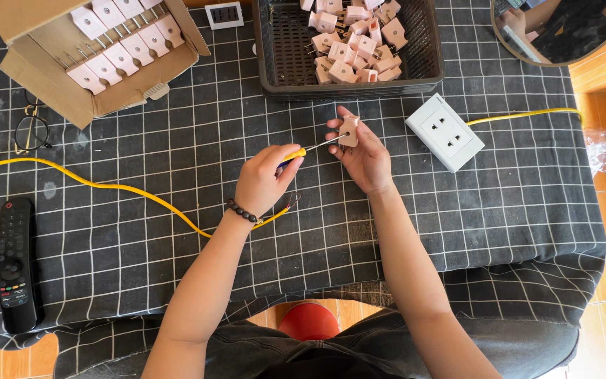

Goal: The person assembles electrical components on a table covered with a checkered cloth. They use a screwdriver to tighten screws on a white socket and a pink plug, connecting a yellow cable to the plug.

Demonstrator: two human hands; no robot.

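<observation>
We record the left hand (264, 181) with its grip closed around the handle of a small screwdriver (304, 151), yellow and blue at the handle, the metal shaft pointing away to the right. The shaft tip meets a pale pink plug (349, 130), which the right hand (365, 156) pinches between thumb and fingers, grip clamped on it, held just above the counter (177, 267). The counter wears a dark cloth with a white grid.

A beaded bracelet (242, 211) sits on the left wrist. A yellow cable (106, 187) runs under that wrist and off to the far left edge. Just right of the right hand lies a white socket block (445, 132), with another stretch of yellow cable leading from it toward the right edge.

Beyond both hands stands a dark plastic basket (282, 56) holding a heap of the same pink plugs. Beyond and well left of the left hand, an open cardboard box (36, 63) holds plugs in rows. Eyeglasses (31, 130) lie below the box; a black remote control (15, 263) lies far left of the left forearm.
</observation>
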